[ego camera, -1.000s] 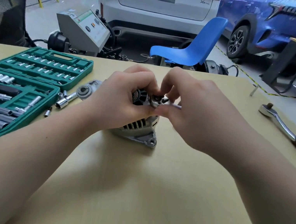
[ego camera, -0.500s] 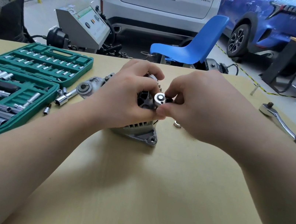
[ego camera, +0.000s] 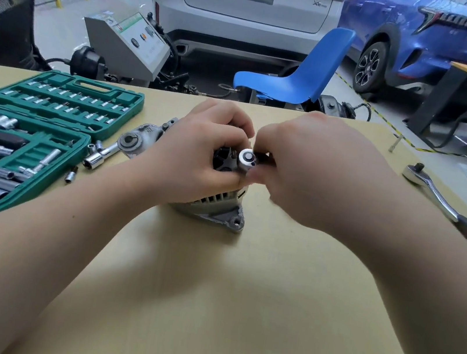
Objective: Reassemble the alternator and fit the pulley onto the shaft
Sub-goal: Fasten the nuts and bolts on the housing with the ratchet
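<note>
Alternator [ego camera: 215, 207] is stood on the table [ego camera: 222, 297], right of the green socket case [ego camera: 17, 142]. Its top is gripped by the left hand [ego camera: 198, 159], fingers curled round it. A small ratchet head [ego camera: 247, 159] above the alternator is pinched by the right hand [ego camera: 312, 174]. A large ratchet [ego camera: 447, 207] is seen far right of the case.
</note>
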